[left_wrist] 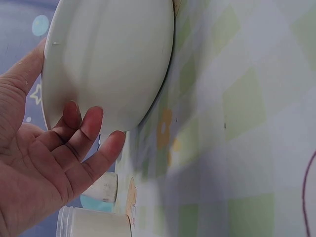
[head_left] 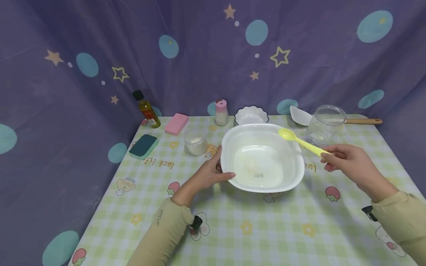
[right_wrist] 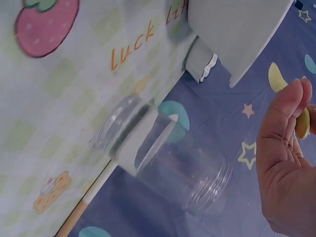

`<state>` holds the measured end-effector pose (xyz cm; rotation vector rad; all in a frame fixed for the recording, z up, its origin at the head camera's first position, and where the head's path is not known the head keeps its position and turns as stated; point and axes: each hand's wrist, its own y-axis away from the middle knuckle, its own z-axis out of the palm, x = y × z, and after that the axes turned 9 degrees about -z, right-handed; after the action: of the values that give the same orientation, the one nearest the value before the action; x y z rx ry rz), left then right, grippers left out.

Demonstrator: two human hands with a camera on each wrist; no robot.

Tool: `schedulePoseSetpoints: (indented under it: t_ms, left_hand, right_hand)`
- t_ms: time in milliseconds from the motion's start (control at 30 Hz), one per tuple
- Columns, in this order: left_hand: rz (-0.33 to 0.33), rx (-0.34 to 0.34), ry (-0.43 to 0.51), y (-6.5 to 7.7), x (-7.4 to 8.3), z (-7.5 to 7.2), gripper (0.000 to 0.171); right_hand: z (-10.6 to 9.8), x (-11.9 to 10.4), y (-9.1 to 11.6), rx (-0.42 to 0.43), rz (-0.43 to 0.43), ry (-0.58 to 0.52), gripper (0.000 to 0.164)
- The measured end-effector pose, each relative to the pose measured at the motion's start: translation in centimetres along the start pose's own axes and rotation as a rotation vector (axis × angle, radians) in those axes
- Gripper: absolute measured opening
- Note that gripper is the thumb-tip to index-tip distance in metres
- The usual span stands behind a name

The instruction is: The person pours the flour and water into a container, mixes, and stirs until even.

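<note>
Holding the white bowl (head_left: 256, 138) with the left hand (head_left: 208, 171); pinching the yellow spoon (head_left: 304, 143), slanted left toward the bowl, with the right hand (head_left: 347, 162).

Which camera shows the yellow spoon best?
The head view: it shows the yellow spoon nearly whole, in the right hand. The right wrist view shows only short pieces of it; the left wrist view shows none.

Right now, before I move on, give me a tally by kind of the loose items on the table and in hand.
Bowls: 2 (large white bowl, scalloped white bowl)
Clear jars: 2 (jar with white contents, larger jar)
Sponges: 2 (pink sponge, green sponge)
Dark-capped oil bottle: 1
Pink-topped shaker: 1
Yellow spoon: 1
Wooden-handled spatula: 1
Total: 10
</note>
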<state>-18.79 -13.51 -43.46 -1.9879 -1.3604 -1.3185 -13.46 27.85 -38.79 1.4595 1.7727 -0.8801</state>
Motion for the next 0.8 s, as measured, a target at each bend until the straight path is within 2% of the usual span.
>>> schedulePoseSetpoints:
  t_ms: [200,367,633,800]
  left_hand:
    - [-0.007,-0.005,0.007,0.1,0.1,0.0,0.107]
    - [0.011,-0.013,0.02,0.0,0.2,0.0,0.107]
    - [-0.002,-0.008,-0.003,0.1,0.3,-0.1,0.107]
    - [-0.005,-0.008,-0.003,0.2,0.3,0.0,0.106]
  right_hand:
    - [1.2,-0.6,-1.3,-0.012,0.041,-0.009,0.05]
    - [2.1,-1.0,-2.1,-0.043,0.027,-0.014,0.048]
    - [3.7,-1.8,-3.4,-0.091,-0.065,0.054,0.038]
    - [4.6,-2.2,-3.9,-0.142,-0.144,0.143,0.032]
